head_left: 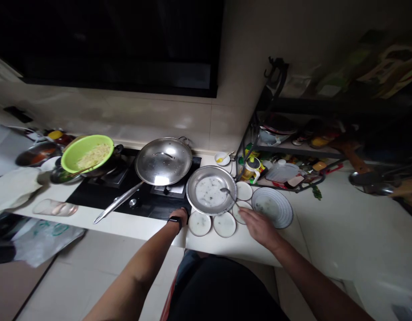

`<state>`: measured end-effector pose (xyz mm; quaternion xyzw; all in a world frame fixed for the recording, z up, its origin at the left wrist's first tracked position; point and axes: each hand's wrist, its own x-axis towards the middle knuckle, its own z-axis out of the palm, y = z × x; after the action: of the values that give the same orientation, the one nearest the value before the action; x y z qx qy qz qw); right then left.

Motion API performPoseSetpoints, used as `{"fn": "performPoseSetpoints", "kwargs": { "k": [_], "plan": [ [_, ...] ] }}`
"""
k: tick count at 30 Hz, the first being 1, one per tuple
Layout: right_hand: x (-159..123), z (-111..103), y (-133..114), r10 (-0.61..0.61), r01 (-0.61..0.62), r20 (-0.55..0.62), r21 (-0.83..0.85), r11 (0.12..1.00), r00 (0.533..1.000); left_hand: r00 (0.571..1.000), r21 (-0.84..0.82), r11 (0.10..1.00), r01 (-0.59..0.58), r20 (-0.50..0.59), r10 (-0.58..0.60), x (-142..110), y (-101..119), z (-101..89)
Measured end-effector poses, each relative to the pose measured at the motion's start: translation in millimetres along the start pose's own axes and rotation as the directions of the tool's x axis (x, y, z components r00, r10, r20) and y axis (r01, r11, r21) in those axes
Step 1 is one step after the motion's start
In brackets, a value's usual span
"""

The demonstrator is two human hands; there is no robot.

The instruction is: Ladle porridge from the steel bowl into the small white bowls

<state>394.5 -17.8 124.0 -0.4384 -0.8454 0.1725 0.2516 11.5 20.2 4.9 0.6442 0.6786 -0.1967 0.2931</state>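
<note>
My right hand point(259, 226) is closed round the handle of a metal spoon point(228, 192). The spoon's head is over the right side of a wide metal basin point(189, 196), which holds a whitish liquid with dark bits. Several small round dishes point(225, 224) with similar pale contents sit along the basin's front and right. To their right lies a patterned plate point(286, 217) with pale, speckled contents. My left hand point(181, 216), below a watch, rests at the front right edge of the black stove point(145, 208), left of the basin; its fingers are not clearly visible.
A lidded pan point(164, 162) stands on the stove, its long handle reaching toward the front. At left are a green colander point(72, 154) with pale shreds and a glass point(55, 207) on the counter. A rack point(252, 129) of jars and bottles stands right; a small bowl point(222, 157) sits behind the basin.
</note>
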Motion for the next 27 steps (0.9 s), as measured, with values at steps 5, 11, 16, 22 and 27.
{"fn": "performPoseSetpoints", "kwargs": {
  "k": [5,11,16,22,27],
  "plan": [
    [-44.7,-49.2,24.6,0.457,-0.47,-0.331,0.046,0.881,0.825,0.999,0.034,0.999,0.009,0.036,-0.01,-0.2,1.3,-3.8],
    [-87.5,-62.1,52.3,0.677,-0.659,-0.397,0.207,0.723,0.62,0.999,0.087,0.996,-0.029,0.046,0.025,0.2,2.2,-5.7],
    [-100.3,-50.5,61.9,0.848,-0.632,-0.346,0.565,0.53,0.403,0.999,0.081,0.997,0.008,0.038,-0.011,0.0,1.6,-5.4],
    [-107.3,-47.9,77.7,0.956,-0.322,-0.255,0.901,0.29,0.146,0.998,0.086,0.996,0.024,0.061,-0.03,-2.7,4.0,-8.3],
    [-103.9,-54.8,77.7,0.952,-0.286,-0.253,0.912,0.294,0.173,0.999,0.096,0.995,0.002,0.053,-0.007,-1.1,3.3,-7.0]
  ]
}}
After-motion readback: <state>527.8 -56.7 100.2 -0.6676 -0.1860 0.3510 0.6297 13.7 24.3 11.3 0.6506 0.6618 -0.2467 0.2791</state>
